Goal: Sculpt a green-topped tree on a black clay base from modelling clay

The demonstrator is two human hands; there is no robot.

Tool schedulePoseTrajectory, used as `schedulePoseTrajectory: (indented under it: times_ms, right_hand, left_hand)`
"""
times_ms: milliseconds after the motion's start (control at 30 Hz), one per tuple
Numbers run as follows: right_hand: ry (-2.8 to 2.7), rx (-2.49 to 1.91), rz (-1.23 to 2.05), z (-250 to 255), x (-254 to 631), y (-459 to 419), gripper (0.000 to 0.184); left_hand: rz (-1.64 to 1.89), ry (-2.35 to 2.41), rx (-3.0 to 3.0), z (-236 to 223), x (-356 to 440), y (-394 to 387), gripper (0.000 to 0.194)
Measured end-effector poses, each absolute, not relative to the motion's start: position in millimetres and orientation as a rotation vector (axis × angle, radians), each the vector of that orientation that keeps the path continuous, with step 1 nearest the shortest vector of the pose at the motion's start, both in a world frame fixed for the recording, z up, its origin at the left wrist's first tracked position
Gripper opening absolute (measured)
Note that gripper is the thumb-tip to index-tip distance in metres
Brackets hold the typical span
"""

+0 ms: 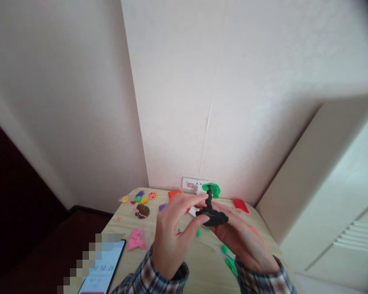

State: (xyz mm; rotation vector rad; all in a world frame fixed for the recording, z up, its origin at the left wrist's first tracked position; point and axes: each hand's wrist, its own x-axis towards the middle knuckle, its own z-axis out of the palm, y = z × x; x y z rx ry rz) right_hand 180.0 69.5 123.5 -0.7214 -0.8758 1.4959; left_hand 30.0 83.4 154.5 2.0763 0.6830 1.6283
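Observation:
A small model tree of soft clay is held up over the table, with a black trunk and base [213, 218] and a green crown [215, 189]. My left hand [174, 228] is closed on it from the left: the thumb presses the base's near edge and the fingers reach toward the trunk. From the right, my right hand [237, 234] supports the base from behind and below; most of its fingers are hidden by the black clay. Partly covered behind the hands is a white piece [192, 211] whose kind I cannot make out.
On the wooden table [199, 269] lie a pink clay packet [137, 239], a brown ball with a pink strip [142, 210], small fruit-like pieces [144, 200], orange clay [174, 193], a red packet [241, 205] and green tools [231, 266]. A phone [106, 269] shows a timer. A power strip [191, 183] is at the wall.

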Motion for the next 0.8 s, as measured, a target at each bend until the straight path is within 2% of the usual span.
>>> schedulePoseTrajectory:
  times_ms: [100, 333, 467, 600, 800]
  right_hand:
    - [-0.877, -0.759, 1.433, 134.9, 176.4, 76.0, 0.020]
    - [-0.831, -0.859, 1.417, 148.5, 168.8, 80.4, 0.024]
    - [-0.799, -0.892, 1.432, 148.0, 167.0, 82.2, 0.025]
    - [-0.818, -0.903, 1.432, 149.4, 165.4, 85.2, 0.025]
    - [-0.959, -0.866, 1.411, 154.5, 165.3, 90.8, 0.017]
  left_hand:
    - [1.593, 0.617, 1.996, 167.2, 27.4, 88.9, 0.014]
    - [1.401, 0.551, 1.780, 174.3, 13.7, 105.1, 0.022]
    - [1.363, 0.497, 1.710, 175.2, 10.2, 113.8, 0.009]
    - [1.427, 0.535, 1.863, 176.8, 10.3, 116.3, 0.002]
    - [1.651, 0.620, 2.140, 173.5, 14.1, 117.5, 0.008]
